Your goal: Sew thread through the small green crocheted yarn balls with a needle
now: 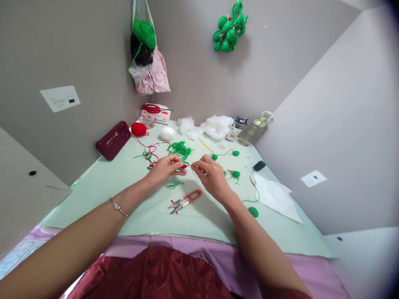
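A: Where was the small red-and-green crocheted yarn piece (185, 166)?

B: At the fingertips of the left hand (168, 167), on the side facing the right hand (212, 174). The left thumb and fingertips were closed in a light pinch on it, and hid much of it.

A: And the right hand?

B: Just beside it, fingertips drawn together on what looked like a thin dark strand (193, 171). It was too fine to tell whether a needle was there too.

A: How did you judge the piece for handling?

B: Very light, I thought, and soft; worked yarn like that would give under the fingers and hardly slip. Nothing about it seemed brittle, though a hard tug could have pulled the stitches out of shape.

A: Where was the best hold?

B: On the dense red part near its edge, I'd have said. The limp green yarn end (175, 182) below the left hand seemed a poor place, likely to tangle.

A: Anything close by to snag it?

B: The crinkled heap of loose green yarn (181, 150) lay just beyond the left hand. The orange-handled metal thread snips (181, 204) lay on the near side of both hands.
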Motion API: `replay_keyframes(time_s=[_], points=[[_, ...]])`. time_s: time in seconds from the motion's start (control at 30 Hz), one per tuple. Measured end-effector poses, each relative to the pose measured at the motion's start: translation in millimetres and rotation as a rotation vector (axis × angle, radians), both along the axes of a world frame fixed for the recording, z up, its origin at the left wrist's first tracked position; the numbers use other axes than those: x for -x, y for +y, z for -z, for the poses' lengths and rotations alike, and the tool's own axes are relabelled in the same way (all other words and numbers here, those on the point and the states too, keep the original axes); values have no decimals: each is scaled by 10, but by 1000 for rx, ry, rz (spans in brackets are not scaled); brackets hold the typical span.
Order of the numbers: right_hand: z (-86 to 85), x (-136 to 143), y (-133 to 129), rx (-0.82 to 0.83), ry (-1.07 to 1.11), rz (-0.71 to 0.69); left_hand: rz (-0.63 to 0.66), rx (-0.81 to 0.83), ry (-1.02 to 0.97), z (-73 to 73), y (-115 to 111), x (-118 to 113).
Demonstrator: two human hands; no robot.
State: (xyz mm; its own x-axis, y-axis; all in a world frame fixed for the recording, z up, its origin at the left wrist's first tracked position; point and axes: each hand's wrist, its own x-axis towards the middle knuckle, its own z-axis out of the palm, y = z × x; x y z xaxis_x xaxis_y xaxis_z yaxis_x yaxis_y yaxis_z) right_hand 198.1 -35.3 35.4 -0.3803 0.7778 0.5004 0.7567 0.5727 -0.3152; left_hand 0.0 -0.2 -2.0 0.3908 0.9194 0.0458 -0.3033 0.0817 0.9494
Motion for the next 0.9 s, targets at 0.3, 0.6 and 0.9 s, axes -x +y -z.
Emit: replay_keyframes(time_s=[0.3, 0.6, 0.9], points=[[-44, 3, -9, 40, -50, -11, 1, 6, 22, -17, -16, -5], [5, -23, 29, 61, 15, -10, 59, 32, 45, 11, 21, 36], [50, -21, 72, 96, 137, -10, 79, 65, 56, -31, 38, 54]])
